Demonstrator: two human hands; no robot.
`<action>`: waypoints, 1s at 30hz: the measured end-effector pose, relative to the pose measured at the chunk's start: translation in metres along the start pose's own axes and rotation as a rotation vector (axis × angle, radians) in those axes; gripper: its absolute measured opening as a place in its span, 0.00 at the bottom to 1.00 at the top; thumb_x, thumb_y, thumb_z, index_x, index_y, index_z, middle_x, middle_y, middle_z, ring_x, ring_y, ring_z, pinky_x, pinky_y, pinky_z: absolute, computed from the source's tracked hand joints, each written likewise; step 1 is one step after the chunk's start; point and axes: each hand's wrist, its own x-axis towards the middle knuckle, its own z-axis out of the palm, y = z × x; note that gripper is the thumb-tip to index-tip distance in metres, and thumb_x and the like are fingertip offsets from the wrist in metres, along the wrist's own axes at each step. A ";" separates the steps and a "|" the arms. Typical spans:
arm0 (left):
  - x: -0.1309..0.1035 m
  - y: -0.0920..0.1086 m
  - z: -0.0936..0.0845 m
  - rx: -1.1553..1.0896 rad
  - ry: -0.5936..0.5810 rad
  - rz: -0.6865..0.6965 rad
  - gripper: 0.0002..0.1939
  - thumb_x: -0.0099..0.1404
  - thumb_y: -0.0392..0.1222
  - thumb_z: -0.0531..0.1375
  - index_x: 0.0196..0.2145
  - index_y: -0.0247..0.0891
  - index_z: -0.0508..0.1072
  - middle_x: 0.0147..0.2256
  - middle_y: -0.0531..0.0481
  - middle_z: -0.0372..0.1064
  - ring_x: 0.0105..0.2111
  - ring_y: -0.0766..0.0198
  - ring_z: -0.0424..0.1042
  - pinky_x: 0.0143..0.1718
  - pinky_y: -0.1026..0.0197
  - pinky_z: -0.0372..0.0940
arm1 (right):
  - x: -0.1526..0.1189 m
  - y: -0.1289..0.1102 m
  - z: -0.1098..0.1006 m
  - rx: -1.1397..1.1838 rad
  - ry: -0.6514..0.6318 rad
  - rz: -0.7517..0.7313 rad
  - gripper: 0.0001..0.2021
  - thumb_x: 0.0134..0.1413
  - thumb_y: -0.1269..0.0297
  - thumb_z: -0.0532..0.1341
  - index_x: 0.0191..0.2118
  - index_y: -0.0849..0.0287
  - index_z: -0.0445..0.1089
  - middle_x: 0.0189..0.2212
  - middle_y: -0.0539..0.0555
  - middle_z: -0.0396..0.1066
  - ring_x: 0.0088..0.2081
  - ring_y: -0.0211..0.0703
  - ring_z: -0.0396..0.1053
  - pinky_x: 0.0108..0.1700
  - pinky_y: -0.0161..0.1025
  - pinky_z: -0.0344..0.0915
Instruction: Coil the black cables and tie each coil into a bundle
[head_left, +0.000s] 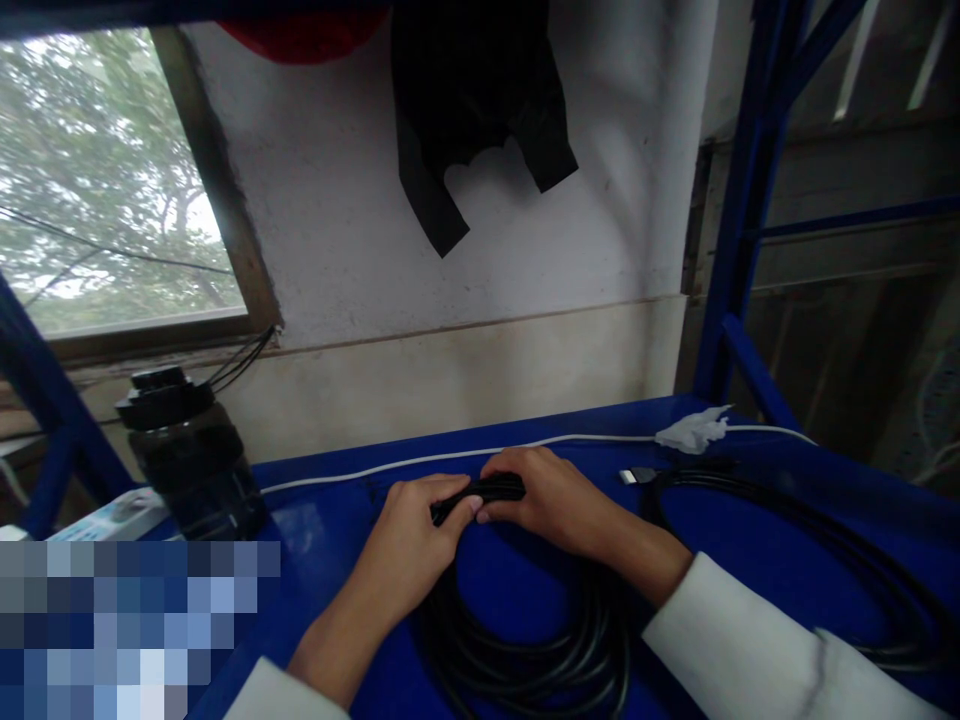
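A black cable coil lies on the blue shelf surface in front of me. My left hand and my right hand meet at the far side of the coil, both gripping the bunched strands there. One loose end of the cable with a silver plug rests to the right of my right hand, and a longer loop runs off to the right.
A dark jar with a black lid stands at the left. A white cable runs along the shelf's back edge to a crumpled white tissue. Blue rack posts rise at right; a black garment hangs on the wall.
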 end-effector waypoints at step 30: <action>0.000 -0.003 0.001 0.136 0.080 -0.025 0.13 0.69 0.37 0.61 0.47 0.41 0.83 0.49 0.47 0.81 0.52 0.54 0.79 0.60 0.48 0.68 | 0.001 0.007 0.004 0.027 0.001 0.001 0.15 0.52 0.52 0.74 0.44 0.49 0.78 0.42 0.50 0.79 0.45 0.51 0.76 0.44 0.40 0.64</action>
